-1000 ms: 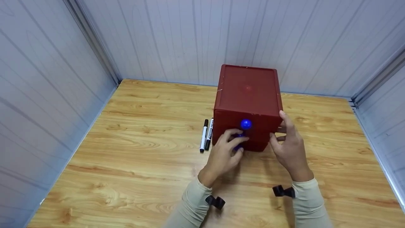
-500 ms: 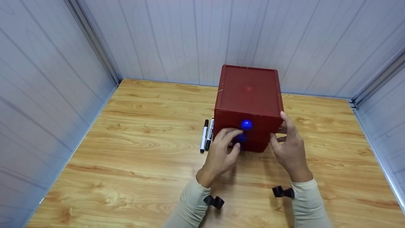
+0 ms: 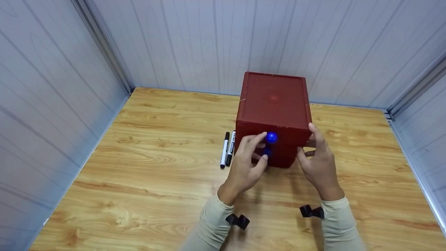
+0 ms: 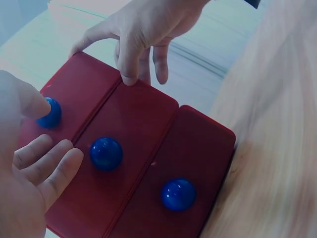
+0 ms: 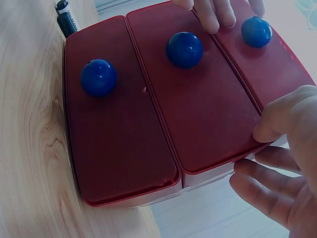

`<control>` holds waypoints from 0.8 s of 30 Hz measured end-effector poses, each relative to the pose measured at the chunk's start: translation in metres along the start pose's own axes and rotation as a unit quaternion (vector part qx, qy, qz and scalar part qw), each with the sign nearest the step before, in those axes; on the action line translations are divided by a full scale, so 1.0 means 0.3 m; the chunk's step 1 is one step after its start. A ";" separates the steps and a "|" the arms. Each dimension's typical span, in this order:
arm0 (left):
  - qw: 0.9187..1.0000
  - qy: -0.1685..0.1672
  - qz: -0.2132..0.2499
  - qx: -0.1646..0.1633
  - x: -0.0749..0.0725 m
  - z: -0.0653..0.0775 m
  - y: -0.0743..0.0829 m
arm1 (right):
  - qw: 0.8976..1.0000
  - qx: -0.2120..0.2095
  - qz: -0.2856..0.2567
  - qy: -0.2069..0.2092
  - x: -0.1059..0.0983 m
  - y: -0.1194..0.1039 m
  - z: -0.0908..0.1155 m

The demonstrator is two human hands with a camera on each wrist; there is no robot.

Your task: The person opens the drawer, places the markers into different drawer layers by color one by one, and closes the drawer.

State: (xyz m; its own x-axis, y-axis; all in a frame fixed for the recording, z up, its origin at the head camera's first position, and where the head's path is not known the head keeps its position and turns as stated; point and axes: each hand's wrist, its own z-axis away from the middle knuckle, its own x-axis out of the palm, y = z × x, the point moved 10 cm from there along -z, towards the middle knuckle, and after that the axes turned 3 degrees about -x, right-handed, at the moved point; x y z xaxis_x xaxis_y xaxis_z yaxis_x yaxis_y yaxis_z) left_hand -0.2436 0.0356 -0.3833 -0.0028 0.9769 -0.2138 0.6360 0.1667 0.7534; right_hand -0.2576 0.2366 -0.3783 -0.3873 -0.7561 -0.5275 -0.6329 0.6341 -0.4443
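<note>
A dark red drawer box (image 3: pixel 273 101) stands on the table, its three drawer fronts lying flush. Each front bears a round blue knob. My left hand (image 3: pixel 244 164) is at the front, a fingertip at the side of the top knob (image 3: pixel 271 137). Its other fingers spread below, near the middle knob (image 4: pixel 106 153), and the bottom knob (image 5: pixel 98 78) is apart from both hands. At the box's right side, my right hand (image 3: pixel 318 162) touches the upper corner with one fingertip and rests its thumb on the front edge; its other fingers hang loosely beside the wall.
Two black-and-white markers lie left of the box, a nearer one (image 3: pixel 224 150) and one partly against the box (image 3: pixel 230 148). Pale panel walls (image 3: pixel 174 45) enclose the wooden table (image 3: pixel 146 157) at the back and both sides. Black wrist mounts (image 3: pixel 238 221) stick out from the sleeves.
My left hand's fingertips have risen from the lower knobs, loosening on the way, to the top knob. The right hand stays at the box's right edge, and the drawers look unmoved.
</note>
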 end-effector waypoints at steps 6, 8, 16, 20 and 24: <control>0.999 0.010 0.032 0.013 -0.007 -0.020 0.056 | 1.000 -0.008 0.004 -0.007 0.003 0.000 0.000; 0.999 0.010 0.035 0.023 -0.012 -0.030 0.092 | 1.000 -0.011 0.003 -0.007 0.003 -0.001 -0.001; 0.999 -0.017 0.023 0.043 0.007 -0.048 0.110 | 1.000 -0.009 0.001 -0.002 0.001 0.000 0.000; 0.998 -0.046 0.004 0.045 0.044 -0.050 0.057 | 1.000 -0.011 0.004 -0.003 -0.003 -0.004 -0.001; 0.997 -0.059 0.015 0.036 0.060 -0.054 0.040 | 1.000 -0.013 0.006 -0.015 -0.004 -0.010 -0.003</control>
State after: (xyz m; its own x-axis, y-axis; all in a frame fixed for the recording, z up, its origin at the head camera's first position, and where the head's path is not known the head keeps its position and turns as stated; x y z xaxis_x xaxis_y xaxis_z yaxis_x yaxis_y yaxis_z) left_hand -0.2485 0.0574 -0.3681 0.1051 0.9579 -0.2670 0.6882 0.1238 0.7149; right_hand -0.2559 0.2356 -0.3756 -0.3751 -0.7438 -0.5533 -0.6460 0.6378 -0.4195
